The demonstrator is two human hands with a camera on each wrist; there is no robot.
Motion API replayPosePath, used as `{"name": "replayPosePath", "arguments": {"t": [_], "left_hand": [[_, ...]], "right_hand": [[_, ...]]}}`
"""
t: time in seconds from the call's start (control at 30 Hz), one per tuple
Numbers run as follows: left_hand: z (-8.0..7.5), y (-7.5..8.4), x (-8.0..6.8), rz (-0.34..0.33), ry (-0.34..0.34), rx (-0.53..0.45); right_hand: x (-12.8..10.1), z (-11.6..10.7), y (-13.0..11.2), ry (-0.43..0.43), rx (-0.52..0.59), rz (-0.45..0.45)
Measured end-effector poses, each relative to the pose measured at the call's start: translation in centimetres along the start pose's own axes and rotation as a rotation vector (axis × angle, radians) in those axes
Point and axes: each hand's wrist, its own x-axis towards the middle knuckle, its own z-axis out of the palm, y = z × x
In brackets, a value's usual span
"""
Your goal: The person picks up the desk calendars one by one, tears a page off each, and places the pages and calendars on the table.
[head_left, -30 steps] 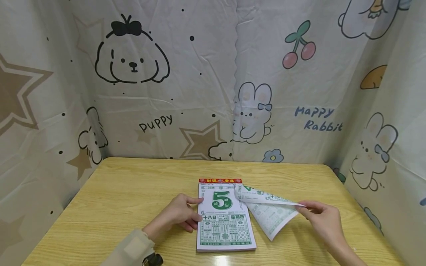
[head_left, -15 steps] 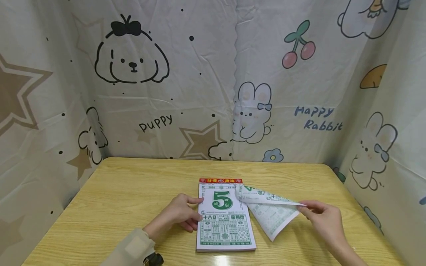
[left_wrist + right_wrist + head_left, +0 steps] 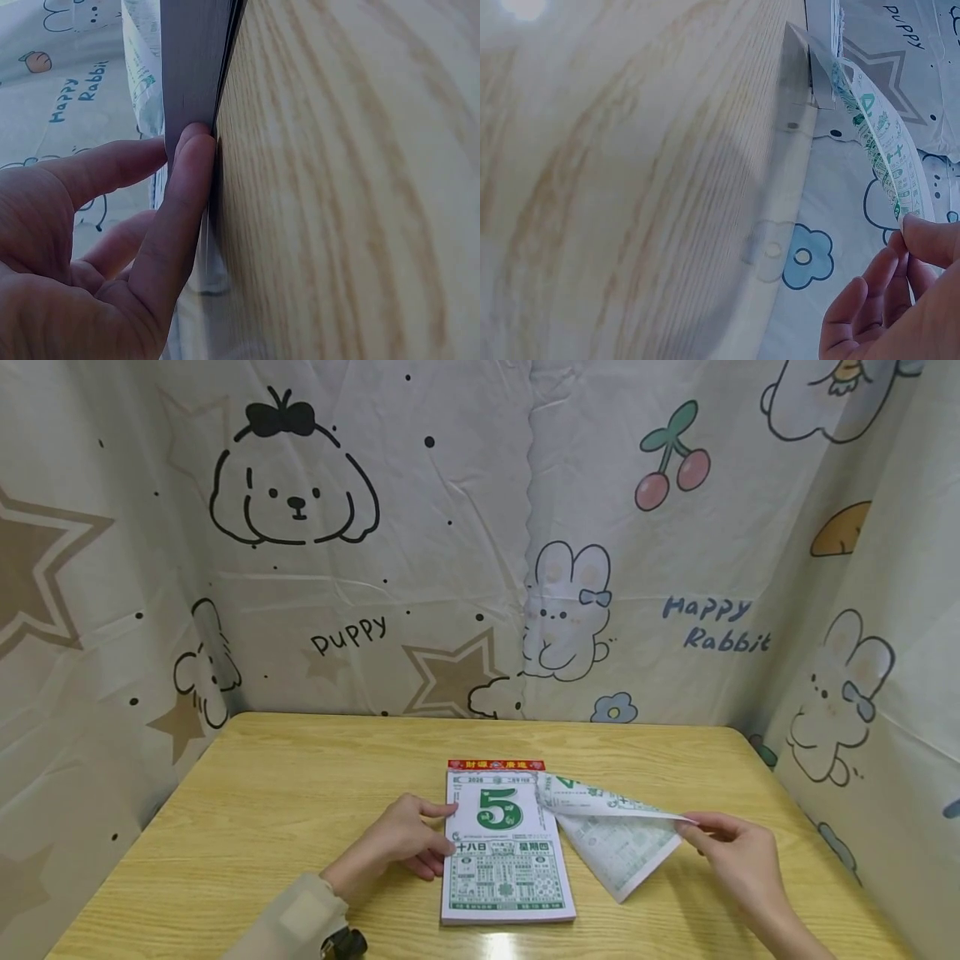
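So the tear-off calendar (image 3: 507, 847) was lying flat near the front middle of the wooden table (image 3: 285, 793), big green 5 showing on the top page. The left hand (image 3: 408, 843) was parked against the pad's left edge, fingers fairly straight and pressed to the side of the stack, thumb up on the page; the wrist view showed the fingertips (image 3: 191, 161) right against the paper block, so it was pinning the pad down rather than gripping it. The right hand (image 3: 731, 852) had the loose sheet (image 3: 615, 835) pinched by its far corner between thumb and fingers, out to the right of the pad. Compared with a second earlier, honestly not much changed: the sheet got drawn a touch further right and sat a little lower and flatter, while the left hand hadn't budged. The sheet still looked attached at the pad's top right, just under the red header strip (image 3: 495, 765), so my guess is the tear hadn't finished yet. Cartoon puppy and rabbit curtain (image 3: 480, 543) hung all round the table.
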Motion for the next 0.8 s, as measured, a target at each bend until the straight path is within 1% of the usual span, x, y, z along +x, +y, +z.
{"name": "replayPosePath", "arguments": {"t": [0.27,0.6,0.8], "left_hand": [[0.0,-0.1,-0.1,0.019,-0.008,-0.006],[0.1,-0.1,0.0,0.018,-0.011,-0.005],[0.0,0.0,0.0,0.015,-0.005,0.004]], "right_hand": [[0.1,-0.5,0.0,0.021,-0.010,0.013],[0.2,-1.0,0.1,0.030,-0.007,0.024],[0.3,-1.5,0.0,0.046,-0.003,0.055]]}}
